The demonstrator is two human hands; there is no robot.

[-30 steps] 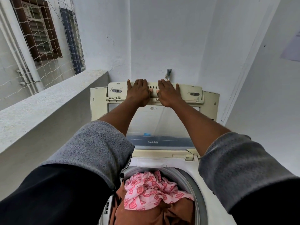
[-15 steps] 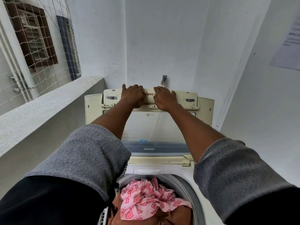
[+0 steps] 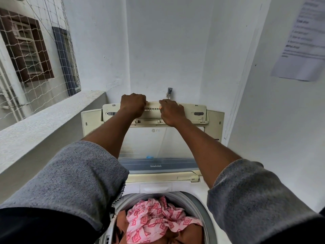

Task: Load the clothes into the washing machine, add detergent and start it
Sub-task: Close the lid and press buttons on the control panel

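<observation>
Fingers now curl over lid edge

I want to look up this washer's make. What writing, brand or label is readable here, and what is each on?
"LG", beside a round logo, seen reversed: on the lid.
Small white word on the lid's dark band: reversed and too blurred to read.
Printed lines on the paper sheet on the right wall: too blurred to read.

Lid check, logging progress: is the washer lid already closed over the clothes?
No, the lid stands upright, left hand and right hand gripping its top edge.
</observation>
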